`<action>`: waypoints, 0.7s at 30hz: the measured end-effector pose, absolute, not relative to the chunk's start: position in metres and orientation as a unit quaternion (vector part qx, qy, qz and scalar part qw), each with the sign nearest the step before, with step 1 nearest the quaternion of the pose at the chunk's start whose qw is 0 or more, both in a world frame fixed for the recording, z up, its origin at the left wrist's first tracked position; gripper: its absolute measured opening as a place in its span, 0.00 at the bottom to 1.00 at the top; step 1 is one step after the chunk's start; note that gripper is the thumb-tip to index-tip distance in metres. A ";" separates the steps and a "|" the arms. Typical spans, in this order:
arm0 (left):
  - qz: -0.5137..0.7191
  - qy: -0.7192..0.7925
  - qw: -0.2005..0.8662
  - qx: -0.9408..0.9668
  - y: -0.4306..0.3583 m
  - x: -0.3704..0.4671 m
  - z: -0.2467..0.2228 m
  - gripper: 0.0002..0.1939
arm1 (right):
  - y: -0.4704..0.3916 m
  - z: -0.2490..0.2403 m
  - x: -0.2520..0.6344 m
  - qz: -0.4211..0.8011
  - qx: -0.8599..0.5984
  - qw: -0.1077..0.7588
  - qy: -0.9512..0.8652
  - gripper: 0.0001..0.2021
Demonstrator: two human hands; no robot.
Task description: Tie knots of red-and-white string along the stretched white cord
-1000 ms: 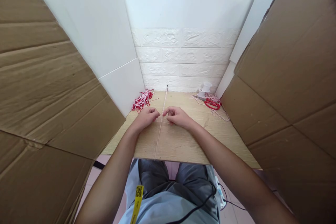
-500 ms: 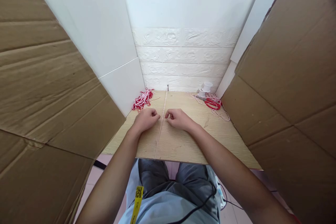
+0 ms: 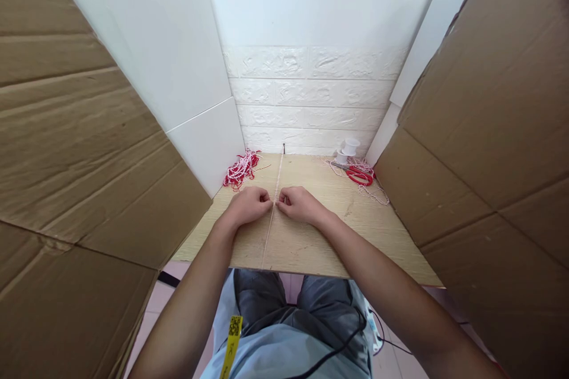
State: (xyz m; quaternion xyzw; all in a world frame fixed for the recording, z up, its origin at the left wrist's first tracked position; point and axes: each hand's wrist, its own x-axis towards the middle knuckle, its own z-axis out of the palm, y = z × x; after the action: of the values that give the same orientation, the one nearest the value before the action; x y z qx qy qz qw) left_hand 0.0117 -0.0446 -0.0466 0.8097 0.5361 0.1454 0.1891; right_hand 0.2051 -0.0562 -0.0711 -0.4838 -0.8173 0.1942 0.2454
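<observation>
A pale pink string [image 3: 268, 234] runs taut from a small dark hook [image 3: 284, 147] at the wall down to the table's front edge. My left hand [image 3: 252, 204] is closed in a pinch just left of it, thumb and forefinger at the string. From the right, my right hand [image 3: 299, 204] also pinches at the string, its fingertips almost meeting those of the left. A slightly thicker, knotted-looking stretch shows just above the fingertips. Any fine strand ends between the fingers are too thin to make out clearly.
Red and white tangled yarn [image 3: 241, 170] lies at the back left of the wooden table [image 3: 311, 249]. Red-handled scissors [image 3: 359, 176], loose pink string and white spools [image 3: 350, 147] are at the back right. Cardboard panels [image 3: 89, 160] flank both sides.
Both hands have come closer together at the string and slightly nearer to me. Their fingers stay pinched. The yarn, scissors and spools have not moved.
</observation>
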 end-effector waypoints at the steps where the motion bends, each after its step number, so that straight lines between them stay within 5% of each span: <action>1: 0.144 0.537 0.184 0.811 -0.044 0.012 -0.047 0.10 | -0.056 -0.071 0.205 0.189 -0.486 0.241 -0.819 0.07; 21: 0.144 0.559 0.138 0.805 -0.041 0.013 -0.052 0.15 | -0.055 -0.072 0.204 0.154 -0.523 0.216 -0.810 0.09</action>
State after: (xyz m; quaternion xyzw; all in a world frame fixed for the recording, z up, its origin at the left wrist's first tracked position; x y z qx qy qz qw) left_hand 0.0131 -0.0407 -0.0524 0.8046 0.5595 0.1435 0.1376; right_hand 0.2039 -0.0547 -0.0720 -0.5232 -0.8098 0.1540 0.2162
